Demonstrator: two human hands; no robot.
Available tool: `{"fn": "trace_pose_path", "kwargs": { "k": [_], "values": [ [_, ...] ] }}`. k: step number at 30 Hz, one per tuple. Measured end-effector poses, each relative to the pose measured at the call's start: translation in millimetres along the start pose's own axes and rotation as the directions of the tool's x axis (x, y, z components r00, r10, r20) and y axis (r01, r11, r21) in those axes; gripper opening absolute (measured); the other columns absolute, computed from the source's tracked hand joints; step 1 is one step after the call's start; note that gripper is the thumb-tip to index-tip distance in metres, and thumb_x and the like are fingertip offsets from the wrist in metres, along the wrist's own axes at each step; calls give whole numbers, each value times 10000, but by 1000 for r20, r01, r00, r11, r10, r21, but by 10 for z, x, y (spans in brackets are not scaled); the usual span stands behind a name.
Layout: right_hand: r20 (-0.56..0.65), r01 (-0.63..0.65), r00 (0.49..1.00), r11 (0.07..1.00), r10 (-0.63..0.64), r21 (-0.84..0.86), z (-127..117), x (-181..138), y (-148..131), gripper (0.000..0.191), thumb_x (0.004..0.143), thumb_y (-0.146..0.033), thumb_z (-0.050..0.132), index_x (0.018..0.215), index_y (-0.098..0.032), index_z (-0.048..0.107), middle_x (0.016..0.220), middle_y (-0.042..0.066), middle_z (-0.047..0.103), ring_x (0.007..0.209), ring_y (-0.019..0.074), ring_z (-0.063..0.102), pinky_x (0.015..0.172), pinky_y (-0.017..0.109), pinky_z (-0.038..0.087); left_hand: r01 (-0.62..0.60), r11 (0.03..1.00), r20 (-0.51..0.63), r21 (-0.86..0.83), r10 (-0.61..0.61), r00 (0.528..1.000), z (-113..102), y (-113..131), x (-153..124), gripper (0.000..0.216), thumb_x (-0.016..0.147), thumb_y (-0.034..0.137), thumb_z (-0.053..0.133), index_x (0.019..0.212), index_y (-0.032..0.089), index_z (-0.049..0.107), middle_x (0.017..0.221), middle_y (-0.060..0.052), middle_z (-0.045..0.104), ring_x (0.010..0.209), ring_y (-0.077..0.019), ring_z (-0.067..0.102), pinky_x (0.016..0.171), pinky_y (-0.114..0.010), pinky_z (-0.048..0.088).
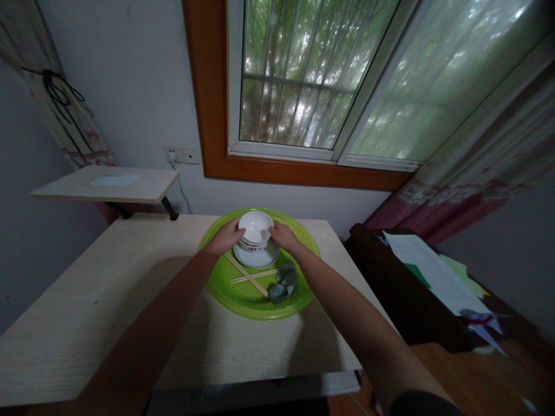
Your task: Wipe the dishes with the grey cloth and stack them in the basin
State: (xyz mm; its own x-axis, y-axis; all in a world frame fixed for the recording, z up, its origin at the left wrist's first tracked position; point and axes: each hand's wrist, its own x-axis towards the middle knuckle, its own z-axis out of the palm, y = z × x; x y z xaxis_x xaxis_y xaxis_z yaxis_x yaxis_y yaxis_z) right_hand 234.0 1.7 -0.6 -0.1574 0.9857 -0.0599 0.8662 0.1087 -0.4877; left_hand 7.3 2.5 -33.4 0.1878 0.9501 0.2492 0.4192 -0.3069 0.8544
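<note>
My left hand (228, 236) and my right hand (282, 234) grip opposite sides of a white bowl (256, 226), thumbs at its rim. Under it are more bowls (253, 246) with a patterned outside; whether the top bowl touches them I cannot tell. These stand on a white plate (256, 259) toward the back of a round green tray (260, 312). In front of the plate, pale chopsticks (246, 274) lie crossed. Their right ends reach a dark grey-green bunched thing (284, 283), whose kind is not clear.
The tray sits on a pale wooden table (108, 300). A small raised shelf (108, 184) with a paper on it stands at the back left. Behind is a wall with a window (312, 75). To the right, papers (433, 271) lie on a dark brown piece of furniture (381, 289).
</note>
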Motion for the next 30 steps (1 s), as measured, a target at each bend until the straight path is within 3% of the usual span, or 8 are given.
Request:
{"fn": "trace_pose_path", "kwargs": {
  "k": [6, 13, 16, 21, 25, 27, 30],
  "values": [
    [-41, 20, 999, 995, -24, -95, -2, 0, 1, 374, 982, -257, 379, 1191, -84, 637, 1218, 189, 689, 1112, 240, 646, 931, 263, 435, 46, 999, 6, 12, -46, 999, -7, 70, -29, 521, 791, 221, 581, 1309, 204, 631, 1269, -78, 697, 1141, -243, 660, 1075, -402, 486],
    [-3, -40, 999, 998, 40, -46, 15, -11, -18, 422, 1001, -253, 304, 1031, -87, 692, 864, 130, 751, 684, 173, 678, 702, 234, 473, 43, 996, -10, 82, -42, 999, -36, 99, -3, 416, 811, 211, 534, 1189, 183, 705, 1207, -75, 726, 1130, -243, 663, 1087, -391, 469],
    [15, -52, 998, 998, 53, -23, 37, -12, -15, 489, 1028, -288, 261, 954, -97, 706, 804, 119, 745, 608, 157, 656, 657, 228, 471, 36, 995, -10, 93, -35, 999, -32, 95, 0, 401, 807, 208, 534, 1165, 184, 714, 1210, -77, 725, 1131, -247, 661, 1083, -392, 470],
    [11, -58, 998, 998, 58, 3, -10, -22, -23, 622, 1064, -446, 182, 940, -123, 699, 780, 108, 739, 634, 153, 667, 674, 228, 470, 103, 991, -84, 82, -96, 992, -38, 103, -8, 400, 823, 216, 546, 1197, 168, 679, 1271, -111, 689, 1198, -253, 629, 1111, -398, 439],
    [-170, -118, 981, 987, 98, -107, -151, -73, -84, 462, 1033, -462, 347, 1114, -135, 663, 955, 132, 751, 806, 194, 695, 722, 253, 458, 129, 992, -237, 15, -122, 964, -79, 94, 13, 400, 842, 222, 540, 1224, 143, 626, 1309, -150, 650, 1191, -239, 627, 1088, -399, 453],
    [-180, -71, 983, 977, 35, -202, -245, -145, -135, 419, 1006, -453, 412, 1056, -149, 696, 1000, 138, 750, 882, 219, 693, 734, 261, 447, 110, 992, -297, -57, -122, 947, -106, 74, 32, 368, 847, 238, 540, 1193, 145, 622, 1264, -148, 664, 1153, -224, 640, 1052, -389, 481],
    [-55, 98, 992, 956, -117, -276, -367, -327, -218, 423, 981, -461, 454, 916, -158, 743, 912, 127, 758, 842, 220, 688, 711, 260, 432, 114, 974, -353, -197, -178, 919, -140, 37, 60, 335, 844, 281, 551, 1151, 162, 612, 1198, -131, 677, 1100, -214, 653, 956, -371, 539]
  ]
}}
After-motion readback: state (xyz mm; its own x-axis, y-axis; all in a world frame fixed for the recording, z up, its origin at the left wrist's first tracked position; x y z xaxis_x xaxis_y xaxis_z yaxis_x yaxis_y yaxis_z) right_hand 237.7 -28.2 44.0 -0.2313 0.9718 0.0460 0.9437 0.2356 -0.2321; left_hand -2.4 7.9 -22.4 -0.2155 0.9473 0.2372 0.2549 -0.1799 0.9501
